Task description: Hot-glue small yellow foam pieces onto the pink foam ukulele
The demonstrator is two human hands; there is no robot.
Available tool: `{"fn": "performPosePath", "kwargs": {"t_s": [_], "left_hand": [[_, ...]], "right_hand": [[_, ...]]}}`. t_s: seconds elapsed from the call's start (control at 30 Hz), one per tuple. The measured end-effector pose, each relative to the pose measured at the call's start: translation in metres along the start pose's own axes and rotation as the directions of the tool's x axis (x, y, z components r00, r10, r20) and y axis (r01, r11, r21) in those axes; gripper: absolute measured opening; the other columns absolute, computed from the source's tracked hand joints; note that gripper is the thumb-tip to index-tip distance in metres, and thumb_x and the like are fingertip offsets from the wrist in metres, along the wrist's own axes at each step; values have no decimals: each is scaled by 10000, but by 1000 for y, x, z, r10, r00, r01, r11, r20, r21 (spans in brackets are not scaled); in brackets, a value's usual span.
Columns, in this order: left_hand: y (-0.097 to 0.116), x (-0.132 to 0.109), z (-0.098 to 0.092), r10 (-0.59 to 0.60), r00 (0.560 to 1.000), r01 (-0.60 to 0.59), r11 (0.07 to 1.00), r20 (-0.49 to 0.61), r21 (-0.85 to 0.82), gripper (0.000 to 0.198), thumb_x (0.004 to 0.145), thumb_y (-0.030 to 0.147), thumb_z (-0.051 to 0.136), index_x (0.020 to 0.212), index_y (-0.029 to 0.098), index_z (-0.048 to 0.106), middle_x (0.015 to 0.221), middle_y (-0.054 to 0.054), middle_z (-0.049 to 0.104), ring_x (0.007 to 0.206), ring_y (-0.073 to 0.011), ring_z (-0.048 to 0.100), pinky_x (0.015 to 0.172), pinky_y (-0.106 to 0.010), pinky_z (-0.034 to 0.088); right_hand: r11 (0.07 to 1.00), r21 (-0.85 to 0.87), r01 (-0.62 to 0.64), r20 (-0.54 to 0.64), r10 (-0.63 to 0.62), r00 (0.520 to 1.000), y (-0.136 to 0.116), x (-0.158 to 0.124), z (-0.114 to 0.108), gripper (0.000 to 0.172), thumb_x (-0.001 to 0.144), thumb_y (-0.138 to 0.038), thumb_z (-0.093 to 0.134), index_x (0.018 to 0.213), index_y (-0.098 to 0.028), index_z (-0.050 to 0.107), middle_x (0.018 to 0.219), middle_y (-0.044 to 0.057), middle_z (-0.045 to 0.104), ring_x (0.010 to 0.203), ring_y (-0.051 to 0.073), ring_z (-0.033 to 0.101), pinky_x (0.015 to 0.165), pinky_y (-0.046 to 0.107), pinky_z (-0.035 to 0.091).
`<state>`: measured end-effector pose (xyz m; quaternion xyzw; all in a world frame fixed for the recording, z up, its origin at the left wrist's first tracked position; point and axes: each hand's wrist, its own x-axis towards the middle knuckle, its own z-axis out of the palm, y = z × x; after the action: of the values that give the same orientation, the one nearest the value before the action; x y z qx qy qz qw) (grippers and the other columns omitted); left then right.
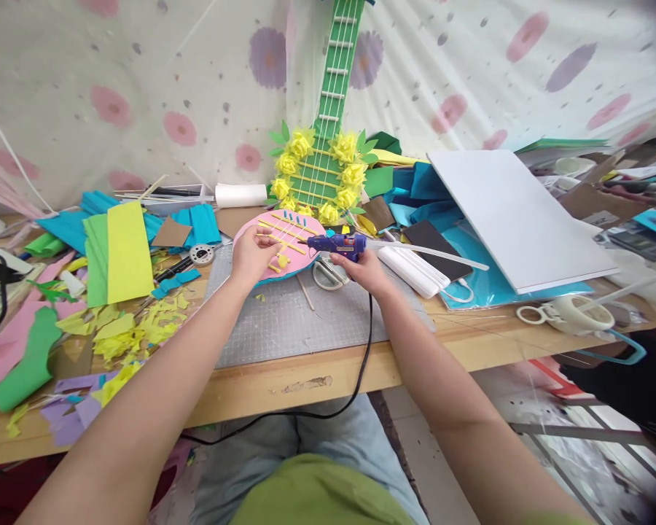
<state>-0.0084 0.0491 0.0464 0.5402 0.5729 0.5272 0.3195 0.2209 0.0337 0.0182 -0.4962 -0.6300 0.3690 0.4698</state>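
My right hand (365,271) is wrapped round a blue-purple hot glue gun (336,246). Its nozzle points left over a pink oval board (300,264) with a blue edge. A long white glue stick (442,253) sticks out of the gun's back. My left hand (256,255) is over the board's left part, fingertips pinched together; what they hold, if anything, is too small to make out. Yellow strips (295,246), thin white strings and small blue pegs (292,216) are on the board. A small yellow paper piece (283,259) lies just below my left fingertips.
Behind the board leans a green paper guitar (328,124) with yellow flowers. A grey cutting mat (284,328) lies beneath, with scissors (329,275) on it. Paper scraps (142,328) cover the left. A white power strip (412,270) and white board (519,219) are right. The black cord (355,386) hangs over the edge.
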Motion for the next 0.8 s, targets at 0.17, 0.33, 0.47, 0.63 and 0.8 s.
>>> {"fn": "performPosePath", "kwargs": {"t_s": [0.17,0.33,0.47,0.63,0.8], "left_hand": [[2,0,5,1,1000,-2,999,30,42,307,582,141,700,834,199,536,663,25,635,644,-150,634,610,-263,494],[2,0,6,7,999,-9,997,32,76,323,573,175,720,836,207,536,693,20,648,665,-160,644,604,-265,495],[3,-1,6,1,1000,-4,995,30,104,316,575,178,723,833,208,543,722,9,663,711,-174,652,613,-269,493],[6,-2,8,-13,1000,13,997,-2,75,323,544,140,743,801,206,559,704,10,657,730,-176,644,665,-283,496],[9,-2,9,-46,999,46,999,-17,1,336,510,102,753,767,206,563,665,17,641,737,-179,639,699,-293,495]], "right_hand": [[995,-95,11,13,-10,1000,4,1,4,471,657,-621,652,818,-179,677,630,19,595,667,173,571,589,296,466],[987,-158,12,12,-10,1000,3,1,4,459,673,-589,653,860,-171,685,706,42,642,714,185,585,635,305,477],[986,-163,40,34,-35,999,0,0,5,410,706,-531,648,893,-168,688,737,49,665,764,198,609,698,316,483],[989,-144,43,45,-36,998,-2,-1,5,398,710,-538,641,892,-188,691,722,36,659,773,202,616,709,315,482],[992,-123,28,40,-23,999,-3,-2,5,401,696,-561,640,881,-209,692,738,33,664,795,213,608,724,330,481]]}}
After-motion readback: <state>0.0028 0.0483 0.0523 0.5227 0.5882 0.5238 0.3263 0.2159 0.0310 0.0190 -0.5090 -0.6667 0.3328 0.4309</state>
